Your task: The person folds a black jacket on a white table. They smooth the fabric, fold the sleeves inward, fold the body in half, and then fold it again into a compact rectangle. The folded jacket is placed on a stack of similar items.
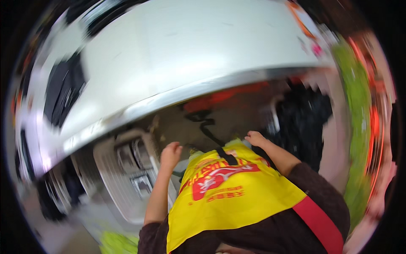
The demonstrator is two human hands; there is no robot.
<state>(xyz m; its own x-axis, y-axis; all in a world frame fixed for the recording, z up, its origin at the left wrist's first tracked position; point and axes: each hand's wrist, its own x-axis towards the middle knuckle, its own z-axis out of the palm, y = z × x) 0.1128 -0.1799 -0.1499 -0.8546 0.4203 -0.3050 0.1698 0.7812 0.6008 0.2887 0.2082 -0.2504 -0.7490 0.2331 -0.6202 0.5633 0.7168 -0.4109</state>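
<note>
I wear a yellow apron (237, 186) with red print and a red strap over dark sleeves. At the apron's left side hangs my left hand (171, 155), its fingers curled in with nothing visible in them. My right hand (256, 139) is by the apron's right side, also loosely closed and seemingly holding nothing. Both hands are below the near edge of a long white table (190, 46), apart from it. A pale slatted plastic basket (105, 158) stands beside my left forearm, with some dark and white items inside.
Dark folded cloth (65, 91) lies on the table's left part. A black heap (302, 122), apparently of bagged or fabric goods, is beyond my right hand. A dark strap (207, 129) is in front of me. Yellow-green material (118, 242) shows at lower left. Much is smeared by motion.
</note>
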